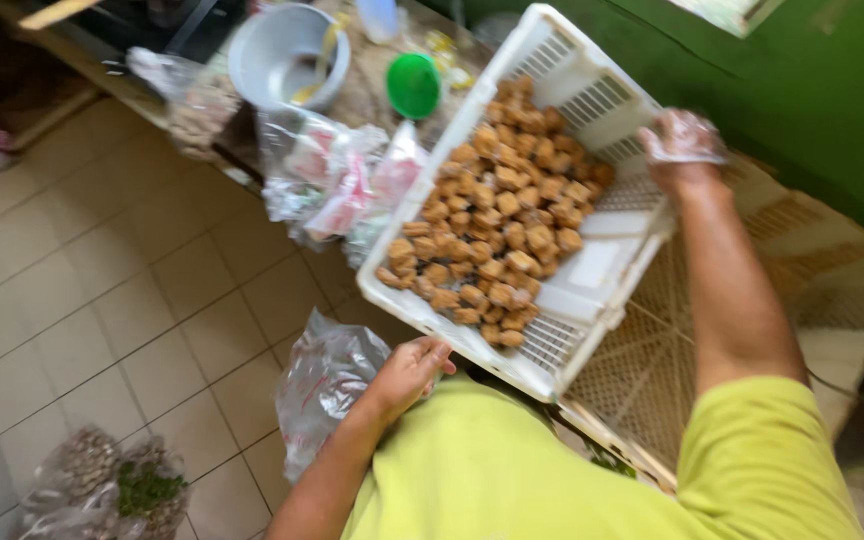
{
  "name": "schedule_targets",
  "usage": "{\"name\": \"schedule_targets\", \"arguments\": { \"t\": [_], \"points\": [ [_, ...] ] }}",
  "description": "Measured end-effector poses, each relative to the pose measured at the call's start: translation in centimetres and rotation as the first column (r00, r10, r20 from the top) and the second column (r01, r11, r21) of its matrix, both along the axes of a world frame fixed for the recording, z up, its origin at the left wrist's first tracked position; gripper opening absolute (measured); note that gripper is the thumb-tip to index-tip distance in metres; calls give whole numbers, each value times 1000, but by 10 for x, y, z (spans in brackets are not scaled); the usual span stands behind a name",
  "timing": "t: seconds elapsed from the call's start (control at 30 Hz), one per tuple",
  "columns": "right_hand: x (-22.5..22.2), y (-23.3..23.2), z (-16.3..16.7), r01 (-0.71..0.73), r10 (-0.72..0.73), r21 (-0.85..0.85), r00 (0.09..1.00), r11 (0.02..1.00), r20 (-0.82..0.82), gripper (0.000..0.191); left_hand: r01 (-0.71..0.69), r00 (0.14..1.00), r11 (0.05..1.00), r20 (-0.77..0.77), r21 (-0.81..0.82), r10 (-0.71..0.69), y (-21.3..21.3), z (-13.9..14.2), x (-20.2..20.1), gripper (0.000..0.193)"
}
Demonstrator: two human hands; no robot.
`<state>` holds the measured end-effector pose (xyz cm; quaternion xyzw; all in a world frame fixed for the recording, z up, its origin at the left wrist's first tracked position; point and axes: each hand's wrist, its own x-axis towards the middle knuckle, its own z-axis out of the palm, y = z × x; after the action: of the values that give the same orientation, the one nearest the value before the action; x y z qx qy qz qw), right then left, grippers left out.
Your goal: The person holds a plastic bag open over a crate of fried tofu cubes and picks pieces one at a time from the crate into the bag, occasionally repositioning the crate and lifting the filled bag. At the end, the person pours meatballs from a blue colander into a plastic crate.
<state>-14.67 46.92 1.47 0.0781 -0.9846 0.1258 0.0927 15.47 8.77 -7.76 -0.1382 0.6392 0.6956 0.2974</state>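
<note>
Crate: a white slotted plastic crate (592, 270), tilted, held up between the person's two hands above a second pale slotted crate (802, 270) that lies flat beneath it.
Contents: small brown fried cubes (497, 215), heaped toward the lower left side of the tilted crate, leaving the right part of its floor bare.
Left hand: the left hand (407, 372) is bare and curled under the near lower edge of the white crate, fingers closed against its rim, just beside a crumpled clear plastic bag (327, 385).
Right hand: the right hand (682, 145), covered in a thin clear plastic glove, grips the far right rim of the white crate, fingers closed over the edge.
Person: lime-green shirt (512, 470), both forearms bare.
Bench: a cluttered bench (362, 85) at the upper left carries a grey bucket (282, 50), a green round lid (413, 85) and clear bags with red and white packets (337, 185), which lie just beside the crate's far left edge.
Floor: pale tiled floor (82, 290); at the lower left lie clear bags of small brownish and green pieces (112, 490), well apart from the crate.
Wall: green wall (802, 90) behind the right hand.
</note>
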Motion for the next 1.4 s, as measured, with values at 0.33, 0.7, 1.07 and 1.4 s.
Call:
{"name": "schedule_targets", "arguments": {
  "t": [0.33, 0.7, 1.07, 1.4],
  "points": [
    [-19, 17, -3, -154, 124, -111, 963, 982, -240, 18, -169, 981, 985, -90, 43, 172, 22, -11, -4, 41],
    [4, 35, -35, 4, -22, -269, 998, 963, -62, 22, -36, 999, 999, -13, -5, 36, 17, -19, -7, 37],
    [215, -53, -26, -78, 189, -460, 961, 885, 200, 29, 110, 847, 720, -315, -685, -428, -73, 50, -18, 28],
    [305, -189, -51, -82, -16, -497, 982, 864, -190, 23, -245, 837, 403, -402, -882, -371, -203, 38, -18, 34]
  ]
}}
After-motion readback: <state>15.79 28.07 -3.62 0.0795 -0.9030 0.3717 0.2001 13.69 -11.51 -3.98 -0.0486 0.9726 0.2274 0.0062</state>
